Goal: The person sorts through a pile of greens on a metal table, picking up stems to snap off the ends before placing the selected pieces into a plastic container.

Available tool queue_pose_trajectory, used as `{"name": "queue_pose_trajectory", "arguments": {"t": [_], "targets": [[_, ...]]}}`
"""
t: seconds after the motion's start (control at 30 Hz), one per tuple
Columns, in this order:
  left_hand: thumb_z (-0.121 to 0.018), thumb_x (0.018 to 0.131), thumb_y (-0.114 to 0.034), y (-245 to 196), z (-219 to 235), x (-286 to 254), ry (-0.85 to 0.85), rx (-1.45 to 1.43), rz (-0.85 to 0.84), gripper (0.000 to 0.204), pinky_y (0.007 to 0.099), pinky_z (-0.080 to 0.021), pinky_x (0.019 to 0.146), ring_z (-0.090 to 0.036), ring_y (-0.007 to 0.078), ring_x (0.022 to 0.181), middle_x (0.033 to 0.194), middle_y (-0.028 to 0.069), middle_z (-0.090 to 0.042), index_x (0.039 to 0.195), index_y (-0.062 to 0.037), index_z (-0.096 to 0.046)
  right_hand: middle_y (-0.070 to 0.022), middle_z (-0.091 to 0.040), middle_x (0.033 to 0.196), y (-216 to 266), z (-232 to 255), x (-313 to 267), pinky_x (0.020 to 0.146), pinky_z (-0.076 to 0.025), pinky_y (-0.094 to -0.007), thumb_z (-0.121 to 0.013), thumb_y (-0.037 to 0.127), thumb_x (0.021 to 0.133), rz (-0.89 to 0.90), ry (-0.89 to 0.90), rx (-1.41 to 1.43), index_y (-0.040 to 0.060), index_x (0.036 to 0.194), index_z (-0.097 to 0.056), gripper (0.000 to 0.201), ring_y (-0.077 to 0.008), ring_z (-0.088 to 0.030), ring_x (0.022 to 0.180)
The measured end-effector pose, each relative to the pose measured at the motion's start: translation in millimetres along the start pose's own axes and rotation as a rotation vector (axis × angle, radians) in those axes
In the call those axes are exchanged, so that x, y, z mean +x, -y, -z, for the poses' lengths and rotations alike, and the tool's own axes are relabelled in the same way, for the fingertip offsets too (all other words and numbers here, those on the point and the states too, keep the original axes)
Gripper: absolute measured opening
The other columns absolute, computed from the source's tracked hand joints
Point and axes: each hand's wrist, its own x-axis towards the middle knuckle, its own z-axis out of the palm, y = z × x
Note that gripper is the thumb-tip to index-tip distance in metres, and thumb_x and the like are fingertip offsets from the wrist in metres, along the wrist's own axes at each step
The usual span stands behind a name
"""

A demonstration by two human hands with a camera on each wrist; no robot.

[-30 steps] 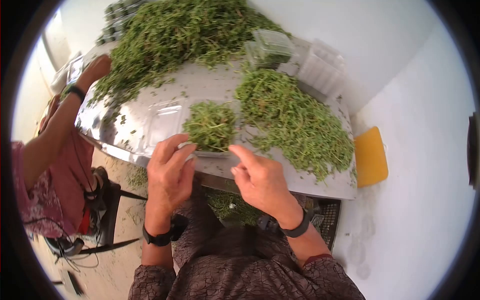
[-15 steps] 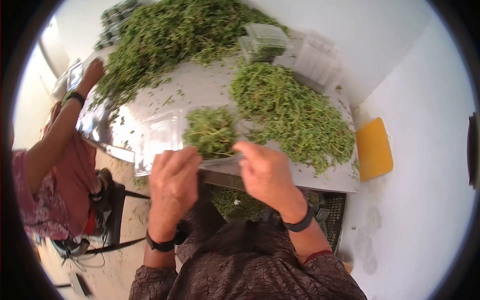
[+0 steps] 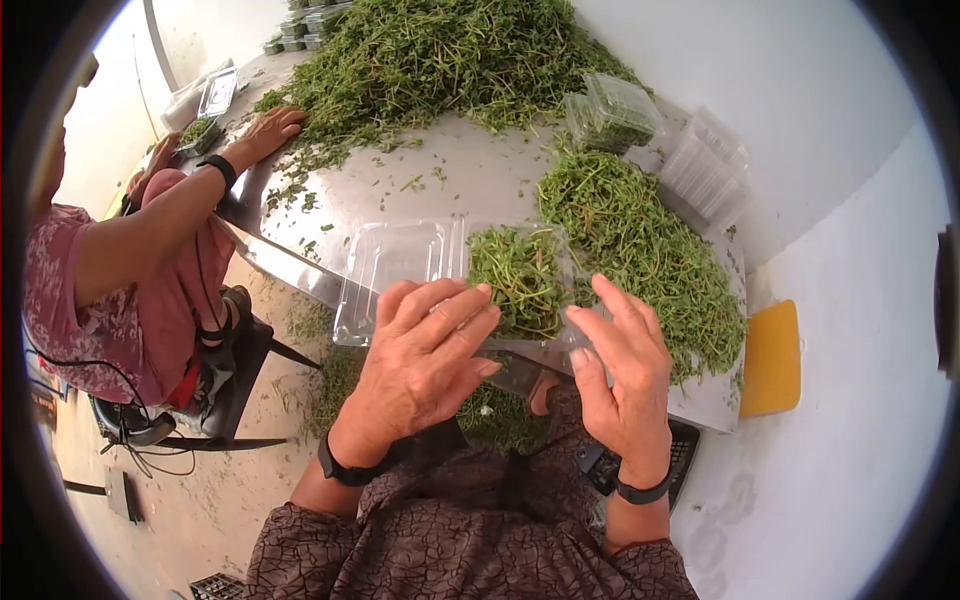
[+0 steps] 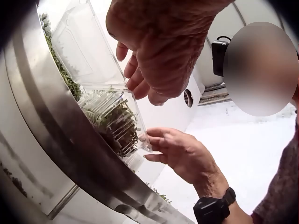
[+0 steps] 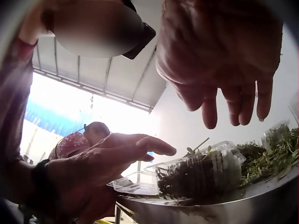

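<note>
A clear hinged box lies on the metal table, its lid (image 3: 400,252) laid open to the left and its base full of cut green stems (image 3: 515,278). My left hand (image 3: 420,360) hovers at the near left of the base, fingers loosely extended. At the near right corner my right hand (image 3: 625,375) has its fingers spread and raised, thumb apart. In the left wrist view the right hand (image 4: 180,154) is beside the filled base (image 4: 114,121); whether its fingertips touch the plastic I cannot tell. The right wrist view shows the left hand (image 5: 107,161) near the box's wall (image 5: 201,172).
A loose heap of greens (image 3: 650,260) lies right of the box, with a larger pile (image 3: 450,60) behind. Stacked empty boxes (image 3: 705,170) and a filled box (image 3: 612,115) stand at the back right. Another person's hand (image 3: 272,132) rests by the large pile. A yellow board (image 3: 772,358) leans at the wall.
The head view has shifted, so the table appears farther right. My fingers have straightened and spread off the box's near edge. The other person's arm has moved, with the hand now flatter by the pile.
</note>
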Motion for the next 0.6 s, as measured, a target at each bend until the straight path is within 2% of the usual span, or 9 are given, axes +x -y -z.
{"name": "queue_pose_trajectory", "arguments": {"t": [0.07, 0.2, 0.4, 0.6], "targets": [[-0.074, 0.075, -0.026, -3, 0, 5, 0.056, -0.019, -0.017, 0.052, 0.0483, -0.037, 0.103, -0.054, 0.0307, 0.119, 0.131, 0.0097, -0.060, 0.122, -0.0054, -0.064, -0.0244, -0.057, 0.131, 1, -1, 4, 0.100, -0.043, -0.0460, -0.066, 0.011, 0.083, 0.046, 0.041, 0.049, -0.0011, 0.112, -0.067, 0.032, -0.0408, -0.052, 0.119], [-0.071, 0.078, -0.029, -4, -8, 14, 0.127, -0.031, 0.000, 0.057, 0.0505, -0.034, 0.106, -0.049, 0.0313, 0.123, 0.132, 0.0115, -0.055, 0.129, -0.0072, -0.060, -0.0257, -0.054, 0.133, 1, -12, 12, 0.105, -0.038, -0.0476, -0.062, 0.021, 0.090, 0.053, 0.089, 0.034, -0.0015, 0.114, -0.066, 0.033, -0.0406, -0.048, 0.124], [-0.072, 0.078, -0.029, -1, -12, 13, 0.190, -0.028, 0.036, 0.052, 0.0524, -0.031, 0.108, -0.049, 0.0309, 0.120, 0.120, 0.0110, -0.055, 0.124, -0.0064, -0.061, -0.0268, -0.053, 0.133, -9, -27, 16, 0.106, -0.035, -0.0502, -0.058, 0.027, 0.094, 0.045, 0.126, -0.079, -0.0017, 0.114, -0.066, 0.036, -0.0417, -0.046, 0.126], [-0.075, 0.076, -0.024, 0, -12, 15, 0.242, -0.058, 0.005, 0.050, 0.0543, -0.027, 0.112, -0.051, 0.0295, 0.123, 0.124, 0.0117, -0.058, 0.120, -0.0042, -0.062, -0.0283, -0.052, 0.134, -12, -37, 23, 0.107, -0.034, -0.0518, -0.057, 0.029, 0.095, -0.019, 0.117, -0.191, -0.0013, 0.117, -0.064, 0.038, -0.0420, -0.045, 0.126]]}}
